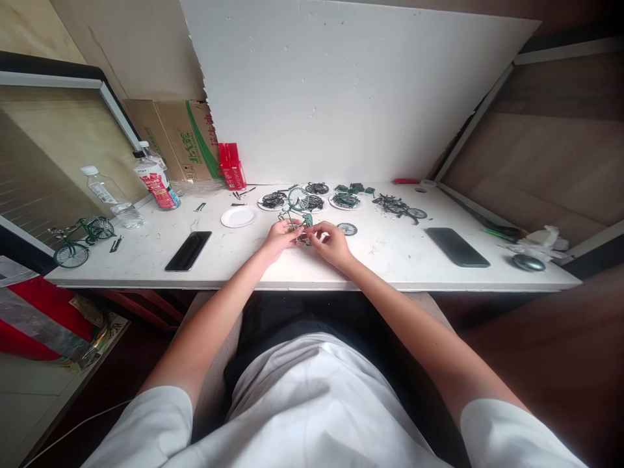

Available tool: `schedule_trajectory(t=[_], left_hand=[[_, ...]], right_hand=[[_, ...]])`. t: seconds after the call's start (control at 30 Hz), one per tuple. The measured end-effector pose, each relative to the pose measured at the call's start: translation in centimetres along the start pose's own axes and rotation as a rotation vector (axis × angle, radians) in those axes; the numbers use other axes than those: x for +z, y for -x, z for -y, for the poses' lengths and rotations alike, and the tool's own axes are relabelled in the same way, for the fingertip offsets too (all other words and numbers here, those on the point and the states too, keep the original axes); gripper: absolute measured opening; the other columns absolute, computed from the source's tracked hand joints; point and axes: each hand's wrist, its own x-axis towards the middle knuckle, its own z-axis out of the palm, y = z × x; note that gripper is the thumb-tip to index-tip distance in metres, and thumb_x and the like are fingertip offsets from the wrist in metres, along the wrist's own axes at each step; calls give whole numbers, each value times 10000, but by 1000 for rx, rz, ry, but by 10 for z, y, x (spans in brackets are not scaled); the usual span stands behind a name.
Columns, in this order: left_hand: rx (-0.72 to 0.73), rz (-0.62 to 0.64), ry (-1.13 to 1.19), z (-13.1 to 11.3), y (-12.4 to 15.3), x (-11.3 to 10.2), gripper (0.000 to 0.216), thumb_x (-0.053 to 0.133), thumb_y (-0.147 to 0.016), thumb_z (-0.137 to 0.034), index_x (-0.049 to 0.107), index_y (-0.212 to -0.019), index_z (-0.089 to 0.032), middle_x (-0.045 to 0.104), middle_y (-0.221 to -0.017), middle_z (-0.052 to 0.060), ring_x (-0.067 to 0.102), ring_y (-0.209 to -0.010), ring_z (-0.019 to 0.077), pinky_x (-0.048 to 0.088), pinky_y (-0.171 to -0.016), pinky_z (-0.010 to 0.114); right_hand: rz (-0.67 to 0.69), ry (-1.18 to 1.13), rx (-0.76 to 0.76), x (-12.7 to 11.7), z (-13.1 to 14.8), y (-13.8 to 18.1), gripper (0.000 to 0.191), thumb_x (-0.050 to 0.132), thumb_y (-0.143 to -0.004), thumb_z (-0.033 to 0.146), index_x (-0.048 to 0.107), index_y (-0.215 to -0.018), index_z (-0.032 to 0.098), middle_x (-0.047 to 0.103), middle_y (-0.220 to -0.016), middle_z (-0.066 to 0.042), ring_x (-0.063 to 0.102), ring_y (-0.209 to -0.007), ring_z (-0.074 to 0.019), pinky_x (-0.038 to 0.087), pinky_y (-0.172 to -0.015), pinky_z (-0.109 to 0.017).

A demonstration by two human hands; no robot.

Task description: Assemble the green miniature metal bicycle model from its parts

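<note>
A partly built green model bicycle is held above the white table by my left hand, whose fingers are closed round its frame. One spoked wheel is on it, at the end away from me. At the near end of the frame, my right hand is closed in a pinch, its fingertips against the bicycle. Whatever small part lies between those fingertips is too small to make out. A loose spoked wheel lies flat on the table just right of my right hand.
Behind my hands stand white plates and dark piled parts. A complete model bicycle stands far left near bottles. Phones lie left and right, with a mouse farther right.
</note>
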Motion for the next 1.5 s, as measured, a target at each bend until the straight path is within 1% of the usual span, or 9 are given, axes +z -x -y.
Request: schedule_trajectory(t=[0.17,0.3,0.43,0.6,0.9,1.03,1.23,1.37,1.5], left_hand=[[16,-54,14,-1,-1,1,459,937,-774,-260,647,-1114,-154,771,-1031,100,773,-865,209,643,-810,373],[36,-111,31,-3,-1,1,444,927,-782,-249,634,-1102,-153,771,-1061,101,755,-852,186,635,-811,363],[35,-106,29,-3,-1,1,444,922,-788,-255,634,-1110,-156,774,-1064,103,748,-851,182,631,-827,368],[34,-86,17,-4,0,1,464,934,-777,-281,636,-1112,-160,774,-1062,104,738,-851,172,626,-829,351],[24,-31,-10,-4,1,0,497,953,-761,-344,653,-1114,-164,739,-977,65,742,-865,176,641,-795,334],[18,-17,-16,-3,1,-1,525,962,-748,-370,652,-1120,-167,739,-992,71,742,-865,178,649,-810,358],[14,15,-25,-4,3,0,608,1003,-666,-260,633,-1140,-177,752,-1099,78,761,-912,187,644,-915,411],[29,57,-26,-5,5,0,629,997,-657,-216,629,-1166,-176,753,-1091,71,768,-920,191,634,-965,433],[31,43,-29,-4,5,-1,609,986,-668,-193,623,-1157,-177,743,-1043,54,777,-894,190,630,-965,436]], right_hand=[[-8,120,-117,-2,-2,1,123,713,-958,320,791,-988,229,732,-913,-57,606,-756,-194,520,-721,-363],[92,282,-188,0,-7,3,155,760,-959,355,804,-1053,240,666,-906,-71,622,-897,-251,523,-813,-399],[124,393,-196,4,-13,4,128,701,-1005,302,802,-1052,239,652,-942,-90,610,-966,-278,505,-795,-398],[109,353,-204,3,-14,3,133,679,-1023,289,794,-1066,237,638,-961,-84,605,-970,-266,504,-838,-402],[42,283,-183,1,-11,3,173,647,-1037,318,777,-1109,230,583,-1039,-99,593,-986,-265,517,-831,-398],[37,272,-163,1,-12,3,185,630,-1043,329,766,-1123,232,584,-1052,-105,592,-988,-274,526,-846,-415],[20,237,-139,0,-14,1,194,597,-1052,331,756,-1109,236,588,-1036,-107,594,-999,-282,538,-851,-428],[19,227,-140,0,-13,2,197,576,-1044,282,755,-1114,239,607,-1060,-116,602,-1029,-292,544,-859,-438],[34,219,-187,-2,-6,2,284,559,-1014,215,741,-1229,252,605,-1091,-108,605,-1044,-283,554,-858,-433]])
